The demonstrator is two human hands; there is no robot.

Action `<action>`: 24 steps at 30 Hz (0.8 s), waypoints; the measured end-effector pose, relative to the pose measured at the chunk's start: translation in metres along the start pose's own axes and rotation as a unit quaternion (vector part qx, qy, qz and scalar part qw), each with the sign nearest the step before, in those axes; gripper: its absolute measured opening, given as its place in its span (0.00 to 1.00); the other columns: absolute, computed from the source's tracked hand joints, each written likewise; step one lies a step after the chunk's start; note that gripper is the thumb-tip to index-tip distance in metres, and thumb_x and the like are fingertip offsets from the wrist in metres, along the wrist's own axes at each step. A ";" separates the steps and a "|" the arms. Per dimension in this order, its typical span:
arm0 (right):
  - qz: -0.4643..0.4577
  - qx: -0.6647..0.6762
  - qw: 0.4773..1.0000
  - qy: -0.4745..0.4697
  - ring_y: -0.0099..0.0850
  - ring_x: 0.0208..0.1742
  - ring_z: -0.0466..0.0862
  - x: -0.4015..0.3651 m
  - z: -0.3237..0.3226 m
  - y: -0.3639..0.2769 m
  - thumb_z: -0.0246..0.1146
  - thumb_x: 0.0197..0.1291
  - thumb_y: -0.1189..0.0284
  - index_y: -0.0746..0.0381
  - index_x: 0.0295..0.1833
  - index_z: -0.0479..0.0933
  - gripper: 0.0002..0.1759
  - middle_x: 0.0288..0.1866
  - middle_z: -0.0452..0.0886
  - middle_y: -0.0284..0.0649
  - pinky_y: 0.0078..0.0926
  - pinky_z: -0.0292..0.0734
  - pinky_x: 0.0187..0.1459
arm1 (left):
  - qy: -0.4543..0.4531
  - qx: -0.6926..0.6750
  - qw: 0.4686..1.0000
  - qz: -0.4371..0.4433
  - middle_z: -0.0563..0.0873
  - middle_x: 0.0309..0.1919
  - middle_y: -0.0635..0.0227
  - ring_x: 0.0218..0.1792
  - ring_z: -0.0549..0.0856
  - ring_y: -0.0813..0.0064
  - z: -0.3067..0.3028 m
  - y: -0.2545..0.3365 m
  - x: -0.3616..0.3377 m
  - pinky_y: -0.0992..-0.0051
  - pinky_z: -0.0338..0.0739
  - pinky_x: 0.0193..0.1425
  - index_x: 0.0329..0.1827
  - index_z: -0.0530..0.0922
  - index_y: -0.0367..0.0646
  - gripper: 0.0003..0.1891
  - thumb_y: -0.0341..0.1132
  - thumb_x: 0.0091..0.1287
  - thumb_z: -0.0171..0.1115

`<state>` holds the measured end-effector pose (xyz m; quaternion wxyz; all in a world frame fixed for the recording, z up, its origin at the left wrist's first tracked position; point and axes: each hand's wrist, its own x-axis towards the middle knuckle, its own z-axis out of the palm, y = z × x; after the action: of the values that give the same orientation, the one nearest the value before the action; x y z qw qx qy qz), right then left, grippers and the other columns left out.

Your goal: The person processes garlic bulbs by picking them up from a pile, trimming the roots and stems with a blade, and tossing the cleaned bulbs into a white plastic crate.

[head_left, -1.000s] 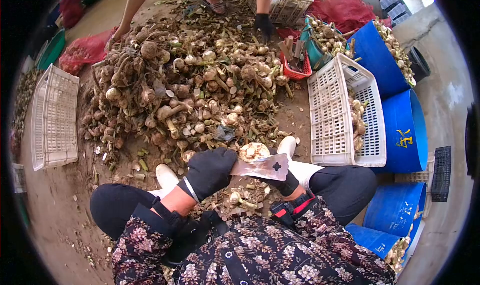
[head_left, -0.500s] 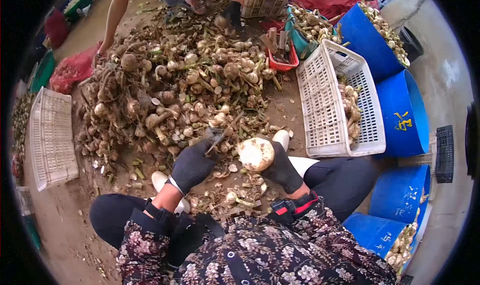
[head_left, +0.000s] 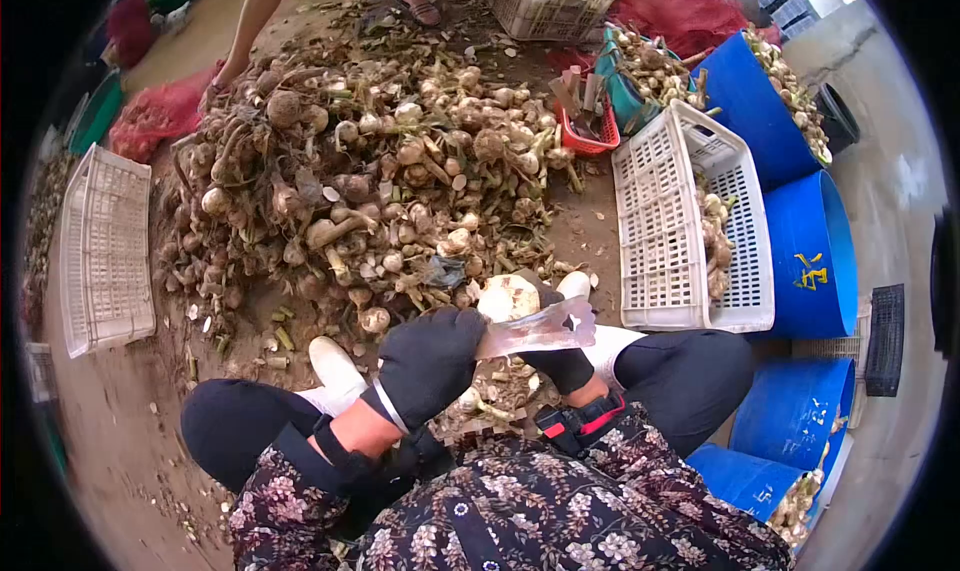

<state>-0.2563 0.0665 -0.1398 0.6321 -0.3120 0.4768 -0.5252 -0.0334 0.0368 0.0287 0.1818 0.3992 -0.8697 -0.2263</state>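
Observation:
My left hand point(head_left: 428, 363), in a black glove, is closed around a knife whose handle is hidden in the fist. The knife's broad, flat blade point(head_left: 530, 335) points right and has a small notch or hole near its end. Just behind the blade, my right hand point(head_left: 562, 367), also gloved in black, holds a large garlic bulb point(head_left: 508, 298) with a pale face turned up. The blade partly hides that hand's fingers. Beyond both hands lies a big heap of dirty garlic bulbs with stems point(head_left: 400, 171).
A white crate point(head_left: 660, 236) with some garlic stands at right, beside blue barrels point(head_left: 808, 256). Behind are a red basket point(head_left: 588, 143) and a teal tub point(head_left: 628, 111). Another white crate point(head_left: 108, 256) stands at left. Another person's leg point(head_left: 255, 26) is at the far side.
My left hand has moved right and nearer, swinging the knife across in front of the garlic bulb. The other person's gloved hand has left the heap. The view has shifted slightly.

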 end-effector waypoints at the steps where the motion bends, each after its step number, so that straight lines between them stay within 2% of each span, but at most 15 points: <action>1: 0.061 0.165 0.984 0.030 0.32 0.51 0.81 0.000 0.006 -0.003 0.70 0.50 0.65 0.68 0.59 0.70 0.32 0.50 0.80 0.40 0.29 0.76 0.57 | 0.001 0.000 1.000 -0.002 0.80 0.29 0.57 0.29 0.83 0.55 0.001 -0.003 0.000 0.59 0.74 0.29 0.39 0.74 0.44 0.11 0.32 0.53 0.62; 2: 0.061 0.164 0.984 0.030 0.32 0.51 0.81 0.003 0.006 -0.003 0.70 0.50 0.65 0.68 0.59 0.70 0.32 0.50 0.80 0.40 0.29 0.76 0.57 | -0.007 0.021 1.000 0.001 0.80 0.29 0.58 0.30 0.83 0.55 0.002 -0.005 0.000 0.59 0.74 0.30 0.39 0.74 0.44 0.11 0.33 0.53 0.63; 3: -0.131 -0.051 0.989 0.043 0.34 0.52 0.81 0.008 0.006 -0.002 0.70 0.50 0.66 0.67 0.59 0.70 0.31 0.51 0.79 0.41 0.31 0.76 0.56 | -0.015 0.042 0.999 0.003 0.81 0.30 0.58 0.31 0.83 0.56 0.003 -0.008 0.001 0.59 0.75 0.30 0.39 0.74 0.44 0.12 0.33 0.52 0.63; 4: -0.312 -0.261 0.912 0.052 0.36 0.52 0.80 0.014 0.006 -0.001 0.70 0.50 0.66 0.65 0.59 0.70 0.31 0.51 0.79 0.42 0.33 0.75 0.56 | -0.015 0.043 0.999 0.003 0.81 0.30 0.58 0.31 0.83 0.56 0.005 -0.015 0.002 0.59 0.75 0.30 0.39 0.74 0.44 0.12 0.33 0.52 0.63; 5: -0.468 -0.448 0.759 0.057 0.39 0.52 0.80 0.016 0.005 0.001 0.70 0.50 0.66 0.64 0.59 0.70 0.31 0.51 0.79 0.44 0.35 0.75 0.55 | 0.007 0.039 0.999 -0.005 0.80 0.30 0.59 0.31 0.83 0.55 0.009 -0.024 0.004 0.59 0.75 0.31 0.39 0.74 0.44 0.12 0.34 0.52 0.64; 7: -0.214 -0.478 0.852 -0.034 0.39 0.48 0.82 -0.018 0.050 -0.067 0.72 0.48 0.64 0.64 0.56 0.71 0.31 0.48 0.80 0.44 0.35 0.77 0.48 | 0.030 0.035 0.999 -0.012 0.80 0.30 0.59 0.31 0.84 0.55 0.011 -0.031 0.005 0.59 0.75 0.31 0.38 0.74 0.45 0.13 0.35 0.51 0.64; 10: -0.178 -0.543 0.821 -0.024 0.37 0.49 0.82 -0.027 0.079 -0.109 0.72 0.48 0.65 0.63 0.55 0.72 0.29 0.48 0.80 0.43 0.35 0.77 0.50 | -0.017 0.064 0.997 -0.038 0.82 0.34 0.56 0.34 0.83 0.52 0.014 -0.051 0.006 0.60 0.76 0.34 0.43 0.75 0.43 0.16 0.35 0.52 0.66; 12: -0.161 -0.366 0.911 -0.101 0.35 0.49 0.82 -0.037 0.067 -0.104 0.69 0.53 0.61 0.61 0.56 0.72 0.27 0.50 0.80 0.43 0.32 0.77 0.52 | -0.097 -0.006 0.968 -0.229 0.84 0.33 0.48 0.34 0.84 0.48 0.030 -0.110 0.003 0.58 0.78 0.38 0.38 0.76 0.40 0.11 0.37 0.58 0.62; 13: -0.123 -0.283 0.942 -0.129 0.35 0.49 0.83 -0.038 0.061 -0.100 0.69 0.53 0.61 0.60 0.55 0.73 0.26 0.50 0.81 0.43 0.30 0.78 0.52 | -0.124 -0.015 0.947 -0.295 0.85 0.34 0.45 0.37 0.86 0.50 0.036 -0.135 0.000 0.61 0.78 0.44 0.40 0.78 0.37 0.15 0.41 0.60 0.64; 15: -0.159 -0.320 0.929 -0.100 0.36 0.49 0.83 -0.037 0.064 -0.115 0.70 0.51 0.63 0.60 0.55 0.73 0.26 0.49 0.81 0.43 0.31 0.78 0.51 | -0.042 -0.199 0.930 -0.307 0.85 0.30 0.55 0.32 0.86 0.64 0.026 -0.132 0.005 0.67 0.78 0.39 0.43 0.80 0.38 0.17 0.43 0.58 0.68; 16: -0.188 -0.360 0.910 -0.080 0.37 0.49 0.83 -0.035 0.067 -0.124 0.71 0.50 0.66 0.60 0.55 0.73 0.27 0.49 0.82 0.43 0.33 0.78 0.50 | -0.049 -0.193 0.933 -0.301 0.85 0.30 0.55 0.32 0.86 0.64 0.024 -0.124 0.010 0.67 0.78 0.39 0.43 0.80 0.38 0.17 0.43 0.58 0.68; 18: -0.229 -0.437 0.868 -0.054 0.40 0.50 0.83 -0.032 0.068 -0.123 0.73 0.45 0.69 0.60 0.54 0.72 0.29 0.48 0.81 0.44 0.36 0.77 0.48 | 0.030 -0.452 0.851 -0.266 0.85 0.32 0.66 0.31 0.82 0.77 0.009 -0.074 0.021 0.75 0.76 0.36 0.50 0.78 0.39 0.21 0.42 0.58 0.70; 19: -0.225 -0.440 0.867 -0.062 0.40 0.50 0.83 -0.033 0.072 -0.122 0.73 0.45 0.69 0.60 0.54 0.72 0.29 0.48 0.81 0.44 0.36 0.77 0.48 | 0.035 -0.456 0.847 -0.271 0.85 0.32 0.66 0.31 0.82 0.77 0.005 -0.059 0.021 0.75 0.76 0.36 0.50 0.78 0.39 0.21 0.42 0.58 0.70; 21: -0.241 -0.495 0.833 -0.060 0.42 0.47 0.83 -0.032 0.082 -0.125 0.75 0.42 0.69 0.59 0.52 0.72 0.30 0.45 0.81 0.44 0.36 0.78 0.48 | -0.068 -0.603 0.750 -0.263 0.84 0.37 0.71 0.32 0.80 0.82 -0.006 -0.034 0.024 0.80 0.75 0.36 0.55 0.75 0.40 0.25 0.39 0.57 0.72; 24: -0.224 -0.505 0.831 -0.060 0.45 0.51 0.80 -0.027 0.089 -0.125 0.75 0.40 0.68 0.59 0.56 0.68 0.35 0.50 0.78 0.45 0.39 0.77 0.49 | -0.123 -0.570 0.758 -0.292 0.83 0.40 0.71 0.35 0.80 0.81 -0.023 -0.006 0.022 0.79 0.75 0.36 0.57 0.74 0.41 0.27 0.36 0.55 0.73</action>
<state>-0.2191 0.0509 0.0110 0.2784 -0.7174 0.5535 -0.3186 -0.0315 0.0101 0.0475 0.1925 0.4248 -0.4361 -0.7696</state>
